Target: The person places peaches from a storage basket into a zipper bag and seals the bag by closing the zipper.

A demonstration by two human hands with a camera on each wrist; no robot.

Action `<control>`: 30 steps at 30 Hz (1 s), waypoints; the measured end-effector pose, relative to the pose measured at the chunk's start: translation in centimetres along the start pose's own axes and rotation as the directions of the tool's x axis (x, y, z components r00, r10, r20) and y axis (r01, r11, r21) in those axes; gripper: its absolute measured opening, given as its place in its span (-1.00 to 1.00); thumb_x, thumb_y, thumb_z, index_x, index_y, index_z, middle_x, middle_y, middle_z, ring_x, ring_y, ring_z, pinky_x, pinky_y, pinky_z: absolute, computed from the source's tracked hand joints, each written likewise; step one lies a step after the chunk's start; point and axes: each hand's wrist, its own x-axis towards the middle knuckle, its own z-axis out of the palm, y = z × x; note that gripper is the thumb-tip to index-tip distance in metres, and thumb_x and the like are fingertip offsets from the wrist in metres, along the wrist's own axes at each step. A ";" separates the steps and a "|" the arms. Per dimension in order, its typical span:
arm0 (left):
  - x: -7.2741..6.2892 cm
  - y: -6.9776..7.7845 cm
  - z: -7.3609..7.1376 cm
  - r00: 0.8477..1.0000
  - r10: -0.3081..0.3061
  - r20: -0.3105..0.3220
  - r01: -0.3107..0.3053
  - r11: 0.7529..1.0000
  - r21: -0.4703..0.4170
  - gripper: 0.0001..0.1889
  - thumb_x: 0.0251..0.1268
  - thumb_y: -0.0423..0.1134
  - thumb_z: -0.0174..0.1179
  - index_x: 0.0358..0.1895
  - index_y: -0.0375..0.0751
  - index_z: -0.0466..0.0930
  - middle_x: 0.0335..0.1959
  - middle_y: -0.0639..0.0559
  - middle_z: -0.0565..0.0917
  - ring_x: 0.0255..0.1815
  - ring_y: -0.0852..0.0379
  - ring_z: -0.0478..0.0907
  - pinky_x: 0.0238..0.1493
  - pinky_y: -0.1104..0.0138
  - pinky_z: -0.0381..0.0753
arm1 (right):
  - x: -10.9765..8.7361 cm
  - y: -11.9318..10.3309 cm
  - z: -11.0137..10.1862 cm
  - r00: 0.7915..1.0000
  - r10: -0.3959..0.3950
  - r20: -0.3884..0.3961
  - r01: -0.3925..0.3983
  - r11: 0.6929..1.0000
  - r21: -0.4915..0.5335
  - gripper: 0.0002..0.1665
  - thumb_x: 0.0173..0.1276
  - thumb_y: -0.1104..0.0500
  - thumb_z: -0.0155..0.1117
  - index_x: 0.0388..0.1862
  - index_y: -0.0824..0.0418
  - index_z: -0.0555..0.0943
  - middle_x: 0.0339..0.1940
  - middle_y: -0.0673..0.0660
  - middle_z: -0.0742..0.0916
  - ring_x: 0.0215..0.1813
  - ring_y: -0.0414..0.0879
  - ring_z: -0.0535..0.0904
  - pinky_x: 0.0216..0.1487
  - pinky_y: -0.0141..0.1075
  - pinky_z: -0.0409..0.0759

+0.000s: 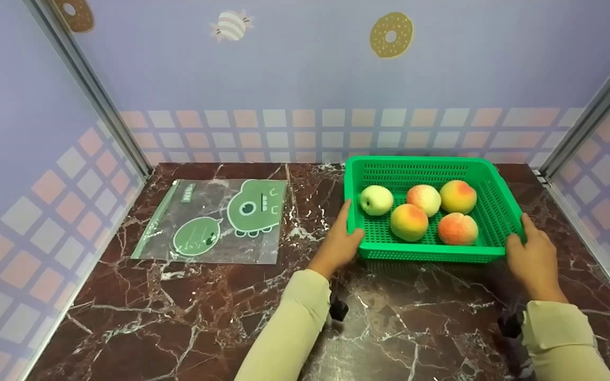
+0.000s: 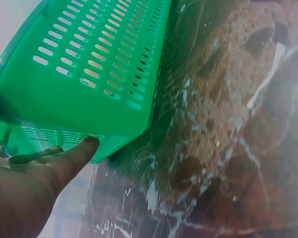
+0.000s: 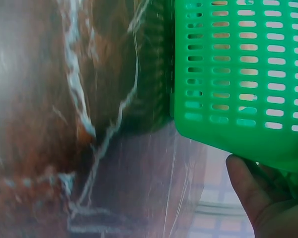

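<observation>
A green plastic basket (image 1: 432, 253) with slotted walls stands on the marble-patterned table towards the back right. Several peaches (image 1: 409, 222) lie in it, yellow to red; the pale one (image 1: 376, 200) sits at the left. My left hand (image 1: 337, 243) grips the basket's left side near the front corner. On the opposite side, my right hand (image 1: 535, 259) holds the right rim by its front corner. In the left wrist view, the left fingers (image 2: 72, 161) lie along the basket's side wall. The right wrist view shows the right hand (image 3: 268, 203) at the basket's corner, partly cut off.
A clear zip bag (image 1: 252, 246) printed with green cartoon creatures lies flat on the table's left part. The patterned back wall (image 1: 305, 69) rises close behind the basket. Side panels (image 1: 29, 211) bound the table left and right.
</observation>
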 end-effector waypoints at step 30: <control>-1.0 -2.7 -5.1 1.000 0.029 -0.006 -0.030 0.995 -0.098 -0.20 0.29 -0.25 -0.04 0.57 0.19 -0.15 0.48 -0.10 0.23 0.17 -0.01 0.39 0.29 0.09 0.35 | -1.8 -4.2 3.6 0.997 -0.033 -0.066 0.034 0.999 0.021 -0.29 0.48 0.08 -0.30 0.56 0.28 0.01 0.36 0.63 0.28 0.31 0.58 0.20 0.25 0.42 0.16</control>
